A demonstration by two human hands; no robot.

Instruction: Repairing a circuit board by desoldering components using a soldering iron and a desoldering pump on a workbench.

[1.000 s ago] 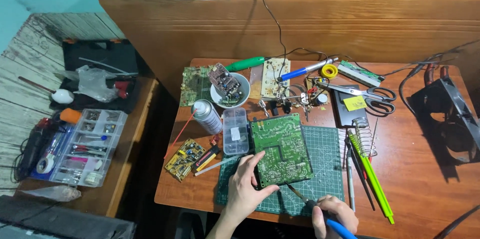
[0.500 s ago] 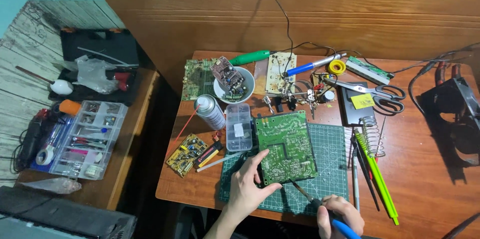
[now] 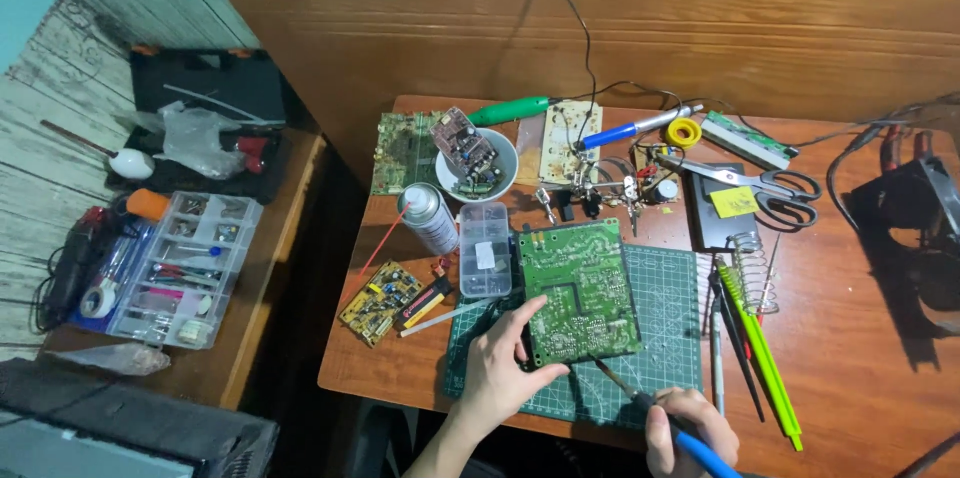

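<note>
A flat green board (image 3: pixel 580 290) covered in tiny shiny dots is seen low in the middle of the frame, laid on a green mat (image 3: pixel 670 338) with a grid of lines. The board's lower left edge is gripped by the left hand (image 3: pixel 500 363), with the thumb on top and the fingers curled under. A thin iron (image 3: pixel 650 408) with a blue handle is held tight in the right hand (image 3: pixel 690 428) at the bottom, and its metal tip is set at the board's lower edge. Just left of the board, a clear plastic box (image 3: pixel 485 263) and a round metal can (image 3: pixel 428 218) are found. Above them, a white bowl (image 3: pixel 478 163) is filled with a small board. Scissors (image 3: pixel 760 183) and a wire coil stand (image 3: pixel 748 263) are seen to the right on the smooth brown wooden table (image 3: pixel 860 338).
</note>
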